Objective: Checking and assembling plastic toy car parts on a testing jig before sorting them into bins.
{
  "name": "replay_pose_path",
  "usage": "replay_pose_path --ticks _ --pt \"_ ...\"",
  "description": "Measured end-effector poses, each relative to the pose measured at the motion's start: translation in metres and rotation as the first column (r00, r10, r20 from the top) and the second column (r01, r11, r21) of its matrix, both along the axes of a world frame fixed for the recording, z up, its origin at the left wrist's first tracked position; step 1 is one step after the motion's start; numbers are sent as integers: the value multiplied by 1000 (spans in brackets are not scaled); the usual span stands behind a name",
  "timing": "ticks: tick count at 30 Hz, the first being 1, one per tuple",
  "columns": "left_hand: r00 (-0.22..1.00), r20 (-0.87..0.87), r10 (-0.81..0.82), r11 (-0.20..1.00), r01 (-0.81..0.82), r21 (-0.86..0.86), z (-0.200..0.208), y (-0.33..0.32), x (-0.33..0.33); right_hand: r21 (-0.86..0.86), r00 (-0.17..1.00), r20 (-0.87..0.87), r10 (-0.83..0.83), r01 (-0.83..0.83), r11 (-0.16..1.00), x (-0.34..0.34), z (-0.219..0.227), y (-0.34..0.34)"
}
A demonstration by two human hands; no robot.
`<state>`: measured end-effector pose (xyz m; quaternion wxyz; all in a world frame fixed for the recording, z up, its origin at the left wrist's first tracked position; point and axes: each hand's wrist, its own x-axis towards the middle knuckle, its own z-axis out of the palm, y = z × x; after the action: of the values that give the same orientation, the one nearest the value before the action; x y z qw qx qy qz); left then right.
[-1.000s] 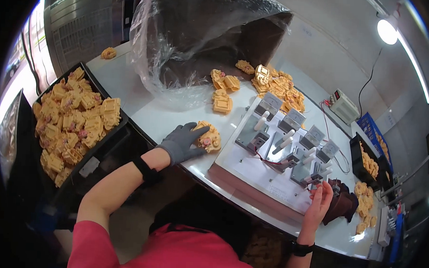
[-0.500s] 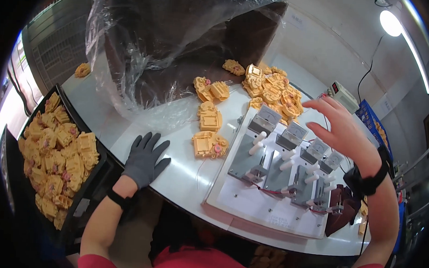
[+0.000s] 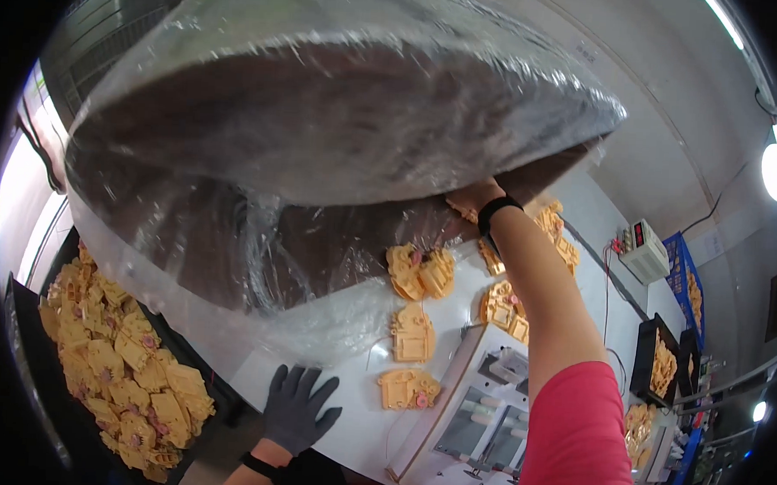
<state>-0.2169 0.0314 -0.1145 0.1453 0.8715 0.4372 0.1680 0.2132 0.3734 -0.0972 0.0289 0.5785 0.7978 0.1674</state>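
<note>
My left hand, in a grey glove, lies flat on the white table with its fingers spread and holds nothing. My bare right hand reaches far forward to the mouth of a large clear plastic bag over a brown surface. A yellow plastic housing shows just under that hand; the fingers are mostly hidden, so I cannot tell whether they grip it. Several more housings lie between my hands, among them a pair, a single one and one with a pink part.
A black crate heaped with yellow housings stands at the left. Partly behind my right arm is a test fixture with grey plates. Farther right are a small power supply, a black tray of yellow pieces and a blue bin.
My right hand has moved from above the fixture's meters forward and left to the bag's mouth. The bag bulges higher and wider, and the view has shifted. My left hand stays flat on the table.
</note>
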Motion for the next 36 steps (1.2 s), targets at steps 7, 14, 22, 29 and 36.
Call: replay_pose_path --ticks 7,14,22,29,36 --pt "1000 -27 9 998 -10 -54 2 3 -13 -587 926 239 -291 377 717 -64 39 -70" --pt "993 -45 -108 989 103 -108 -12 8 -17 -454 993 -78 -92 47 890 -120 65 -127" --pt "952 -44 -304 702 193 -686 39 18 -63 -398 896 -441 51 -246 884 -137 94 -183" --pt "976 173 135 549 72 -833 180 181 -223 -273 631 -690 -353 225 935 -139 229 -249" --pt "567 -253 784 571 -818 -66 80 345 -269 205 907 -401 130 -50 978 -212 309 -257"
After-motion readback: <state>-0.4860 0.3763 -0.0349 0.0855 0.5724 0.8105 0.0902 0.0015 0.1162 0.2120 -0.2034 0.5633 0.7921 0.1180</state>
